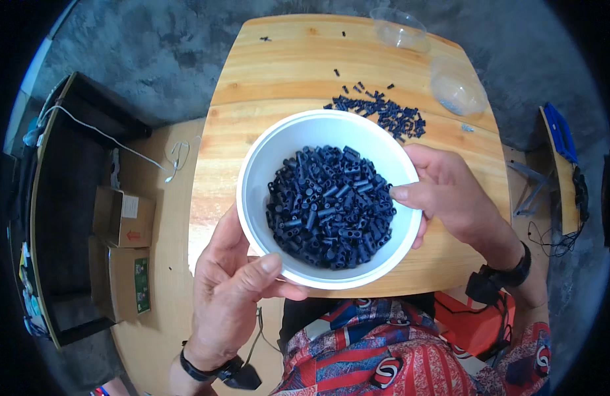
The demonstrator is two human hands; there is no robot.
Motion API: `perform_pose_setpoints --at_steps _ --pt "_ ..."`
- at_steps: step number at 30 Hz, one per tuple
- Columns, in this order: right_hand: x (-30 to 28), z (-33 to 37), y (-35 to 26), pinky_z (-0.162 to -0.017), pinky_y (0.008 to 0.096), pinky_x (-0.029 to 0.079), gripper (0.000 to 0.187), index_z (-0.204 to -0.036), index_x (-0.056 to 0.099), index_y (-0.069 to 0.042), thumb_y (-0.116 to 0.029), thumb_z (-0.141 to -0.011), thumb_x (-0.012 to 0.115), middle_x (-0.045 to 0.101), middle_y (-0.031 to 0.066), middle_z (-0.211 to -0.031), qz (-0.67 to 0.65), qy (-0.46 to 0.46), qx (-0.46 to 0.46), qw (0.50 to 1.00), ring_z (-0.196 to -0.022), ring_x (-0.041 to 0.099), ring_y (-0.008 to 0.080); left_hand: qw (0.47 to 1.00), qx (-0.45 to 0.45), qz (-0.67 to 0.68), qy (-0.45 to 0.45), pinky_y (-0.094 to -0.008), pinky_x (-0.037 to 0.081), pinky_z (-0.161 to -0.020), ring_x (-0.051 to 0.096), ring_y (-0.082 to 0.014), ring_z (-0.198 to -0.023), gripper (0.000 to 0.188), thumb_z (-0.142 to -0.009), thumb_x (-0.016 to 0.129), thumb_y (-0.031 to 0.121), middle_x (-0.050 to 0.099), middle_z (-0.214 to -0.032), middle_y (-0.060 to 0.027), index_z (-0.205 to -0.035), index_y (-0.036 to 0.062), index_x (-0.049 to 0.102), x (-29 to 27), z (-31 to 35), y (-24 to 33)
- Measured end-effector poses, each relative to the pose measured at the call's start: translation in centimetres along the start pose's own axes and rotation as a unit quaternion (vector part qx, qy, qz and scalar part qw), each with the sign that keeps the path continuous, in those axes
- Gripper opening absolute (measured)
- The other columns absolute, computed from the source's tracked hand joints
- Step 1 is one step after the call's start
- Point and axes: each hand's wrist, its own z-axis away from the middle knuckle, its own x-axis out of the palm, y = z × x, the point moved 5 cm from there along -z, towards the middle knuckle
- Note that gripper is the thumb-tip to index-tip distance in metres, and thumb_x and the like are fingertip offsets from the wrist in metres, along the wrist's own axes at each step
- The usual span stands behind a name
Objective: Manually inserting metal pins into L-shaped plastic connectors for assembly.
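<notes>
Between my two hands is a white round bowl (255, 162), held over the near part of the wooden table and tipped so its inside faces me. Many small black cylindrical plastic pieces (331, 208) fill its lower part. My left hand (235, 280) grips the lower left rim, thumb over the edge and fingers underneath. On the right side, my right hand (447, 191) pinches the rim, its thumb inside near the pieces and the other fingers outside. Beyond the bowl lies a loose heap of small black pieces (390, 115) on the tabletop, partly hidden by the rim.
Two clear plastic bowls (458, 89) stand at the table's far right. A few stray black pieces lie across the far part of the wooden table (278, 72). Left on the floor are cardboard boxes (123, 218) beside a black shelf (61, 218), with a white cable (107, 142).
</notes>
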Motion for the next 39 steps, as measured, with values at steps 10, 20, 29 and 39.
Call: perform_pose_setpoints --at_steps 10,20,29,39 --pt "1.5 1.1 -5.3 -0.093 0.0372 0.045 0.073 -0.134 0.043 0.0 -0.019 -0.071 0.076 0.055 0.0166 -0.126 0.569 0.092 -0.406 0.709 -0.109 0.056 0.0311 0.997 0.062 -0.048 0.012 -0.0253 0.06 -0.058 0.069 -0.0221 -0.084 0.066 -0.08 0.056 -0.005 0.051 -0.13 -0.0223 -0.141 -0.0053 0.031 -1.8 -0.3 -0.9" --pt "6.8 -2.5 -2.6 -0.093 0.0442 0.043 0.079 -0.13 0.044 0.004 -0.03 -0.067 0.077 0.047 0.0222 -0.126 0.544 -0.121 -0.392 0.732 -0.107 0.05 0.0385 0.997 0.07 -0.019 0.006 -0.0251 0.061 -0.062 0.068 -0.0219 -0.086 0.067 -0.08 0.053 -0.01 0.045 -0.136 -0.0228 -0.142 -0.0061 0.029 -2.4 -0.3 -1.5" --pt "8.5 -2.5 -2.4 -0.098 0.0432 0.038 0.055 -0.125 0.051 -0.002 -0.011 -0.074 0.068 0.046 0.0216 -0.13 0.43 -0.334 -0.345 0.764 -0.115 0.048 0.0379 0.997 0.071 -0.004 -0.011 -0.0259 0.061 -0.064 0.068 -0.0224 -0.086 0.066 -0.082 0.054 -0.011 0.041 -0.139 -0.0234 -0.142 -0.0053 0.028 -2.7 -0.6 -1.6" --pt "9.3 -3.1 -1.4 -0.094 0.0451 0.035 0.037 -0.11 0.058 -0.008 -0.012 -0.074 0.067 0.049 0.0145 -0.124 0.433 -0.366 -0.374 0.734 -0.12 0.044 0.0314 0.998 0.06 -0.013 0.004 -0.0251 0.06 -0.059 0.068 -0.0216 -0.084 0.067 -0.079 0.056 -0.01 0.046 -0.135 -0.0229 -0.141 -0.0053 0.031 -2.9 -0.8 -1.5"
